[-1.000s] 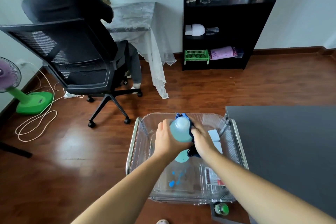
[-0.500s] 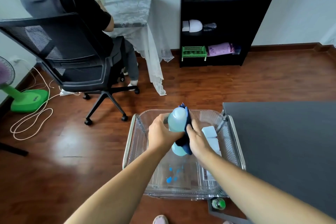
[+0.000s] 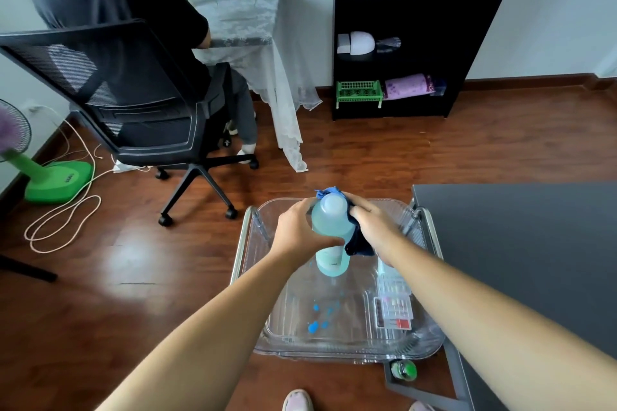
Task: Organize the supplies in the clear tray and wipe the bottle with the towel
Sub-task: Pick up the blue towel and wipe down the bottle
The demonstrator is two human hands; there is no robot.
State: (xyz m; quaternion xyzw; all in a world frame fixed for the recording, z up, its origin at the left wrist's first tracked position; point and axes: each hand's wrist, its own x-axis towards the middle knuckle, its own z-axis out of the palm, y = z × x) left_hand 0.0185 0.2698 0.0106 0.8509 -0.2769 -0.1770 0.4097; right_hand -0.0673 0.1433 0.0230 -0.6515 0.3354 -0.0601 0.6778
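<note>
Centre of frame: left hand (image 3: 297, 230) wrapped round the pale teal bottle (image 3: 330, 227), fingers curled across its body. Bottle is tilted slightly and held over the clear tray (image 3: 260, 327); by my judgement it is off the tray floor.

Right hand (image 3: 374, 227) clamps a dark blue towel (image 3: 359, 243) against the bottle's right side. A tuft of cloth shows behind the cap and a tail hangs below the hand.

Risks:
- Only the left hand carries the bottle. A hard rub from the right could twist it loose and drop it onto the bit case (image 3: 394, 307) at the tray's lower right.
- Cannot tell whether the cap is tight; if it is loose, squeezing could spill.
- Blue spots (image 3: 314, 327) lie on the tray floor, wet or dry unclear. The hanging towel tail could smear them.
</note>
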